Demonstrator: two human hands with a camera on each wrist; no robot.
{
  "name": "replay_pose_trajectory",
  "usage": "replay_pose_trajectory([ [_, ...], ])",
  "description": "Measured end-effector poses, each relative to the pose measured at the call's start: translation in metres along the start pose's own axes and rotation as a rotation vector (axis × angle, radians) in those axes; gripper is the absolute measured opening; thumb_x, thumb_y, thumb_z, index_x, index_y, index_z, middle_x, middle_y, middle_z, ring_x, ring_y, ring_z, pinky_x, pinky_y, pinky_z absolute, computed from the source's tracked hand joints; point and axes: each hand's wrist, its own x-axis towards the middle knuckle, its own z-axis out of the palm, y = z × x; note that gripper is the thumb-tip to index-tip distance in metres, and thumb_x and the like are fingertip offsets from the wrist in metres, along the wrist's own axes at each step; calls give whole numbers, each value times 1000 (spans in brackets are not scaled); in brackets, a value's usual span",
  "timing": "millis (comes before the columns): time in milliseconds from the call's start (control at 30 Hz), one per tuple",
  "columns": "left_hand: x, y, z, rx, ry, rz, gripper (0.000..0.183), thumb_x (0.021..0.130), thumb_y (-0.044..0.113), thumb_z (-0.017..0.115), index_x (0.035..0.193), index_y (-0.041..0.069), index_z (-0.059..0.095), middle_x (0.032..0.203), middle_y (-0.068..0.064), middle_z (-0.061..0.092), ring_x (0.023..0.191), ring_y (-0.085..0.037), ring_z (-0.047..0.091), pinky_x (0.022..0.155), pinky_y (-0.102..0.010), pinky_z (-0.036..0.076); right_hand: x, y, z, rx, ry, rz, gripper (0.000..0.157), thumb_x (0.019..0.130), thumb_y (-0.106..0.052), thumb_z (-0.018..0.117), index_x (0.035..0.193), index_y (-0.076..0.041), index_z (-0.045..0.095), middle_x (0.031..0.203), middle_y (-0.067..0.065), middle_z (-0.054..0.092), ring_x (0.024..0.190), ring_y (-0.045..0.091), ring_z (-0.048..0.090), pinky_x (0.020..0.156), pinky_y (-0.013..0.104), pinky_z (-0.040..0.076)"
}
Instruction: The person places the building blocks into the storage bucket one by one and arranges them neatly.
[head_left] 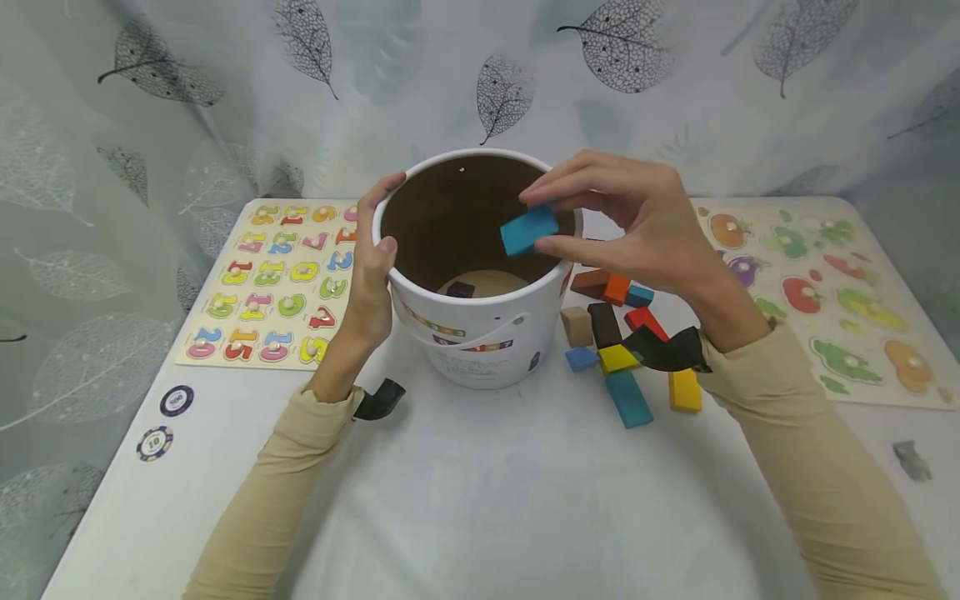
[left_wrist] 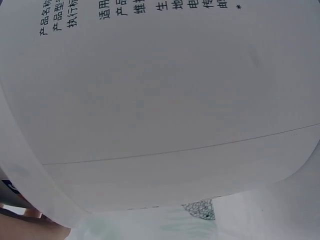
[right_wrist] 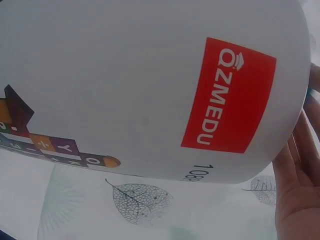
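Observation:
A white bucket (head_left: pixel 420 302) stands in the middle of the table, its brown inside facing up. My left hand (head_left: pixel 369 287) grips the left rim, thumb outside the near edge. Over the right part of the opening, my right hand (head_left: pixel 637 212) pinches a blue wooden block (head_left: pixel 529 230) between thumb and fingers. One dark block (head_left: pixel 461 289) lies on the bucket's floor. The bucket's white wall (left_wrist: pixel 160 100) with printed text fills the left wrist view. In the right wrist view, a red label (right_wrist: pixel 230 95) shows on the wall, with my right hand (right_wrist: pixel 300 195) at the right edge.
Several coloured blocks (head_left: pixel 630 398) lie loose right of the bucket. A number puzzle board (head_left: pixel 225 329) is at the left, a vegetable puzzle board (head_left: pixel 810 333) at the right. Two poker chips (head_left: pixel 177 401) lie front left. A leaf-patterned curtain (head_left: pixel 420 75) hangs behind.

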Motion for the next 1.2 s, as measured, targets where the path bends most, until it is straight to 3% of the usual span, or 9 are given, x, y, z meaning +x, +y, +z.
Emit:
replay_pose_trajectory([
  [267, -1, 1, 1, 18, -1, 0, 89, 80, 69, 50, 148, 15, 32, 144, -4, 40, 130, -27, 39, 107, -43, 35, -11, 2, -13, 48, 34, 3, 41, 69, 14, 78, 108, 11, 67, 111, 8, 69, 104, 23, 64, 93, 25, 52],
  [500, -1, 0, 1, 34, -4, -6, 88, 80, 71, 50, 148, 19, 32, 144, -3, 41, 131, -27, 39, 105, -43, 38, -55, -2, -32, -37, -1, 90, 46, 68, 18, 76, 112, 10, 67, 114, 9, 68, 109, 18, 62, 96, 20, 49],
  [633, -1, 0, 1, 20, -6, -5, 87, 80, 70, 51, 148, 19, 32, 144, -5, 41, 131, -29, 39, 105, -42, 37, -93, 3, -38, -144, -84, 211, 51, 66, 20, 77, 113, 1, 70, 111, 2, 68, 106, 12, 61, 92, 14, 48],
  [767, -1, 1, 1, 5, 9, -12, 87, 80, 68, 52, 148, 18, 33, 145, -4, 41, 131, -28, 39, 106, -40, 36, -132, 15, -36, -216, -200, 367, 48, 71, 6, 81, 114, -13, 70, 109, -6, 68, 99, 5, 62, 89, 12, 49],
  [900, 0, 2, 1, -2, 15, -15, 86, 80, 67, 53, 148, 18, 33, 146, -4, 41, 132, -28, 38, 106, -41, 35, -161, 23, -29, -321, -274, 483, 39, 75, -10, 83, 111, -19, 71, 107, -9, 70, 98, 1, 61, 88, 11, 47],
  [1033, 0, 2, 2, -5, 3, -11, 85, 80, 65, 52, 148, 18, 32, 145, -6, 40, 132, -30, 37, 106, -43, 35, -176, 24, -20, -435, -328, 520, 36, 73, -17, 85, 108, -19, 73, 107, -10, 71, 99, 5, 62, 87, 19, 52],
  [1200, 0, 1, 2, 1, -1, -15, 83, 81, 63, 51, 148, 18, 32, 146, -4, 40, 132, -29, 37, 106, -42, 35, -180, 24, -3, -438, -393, 506, 41, 73, -20, 85, 112, -17, 73, 113, -7, 69, 103, 13, 60, 89, 34, 55],
])
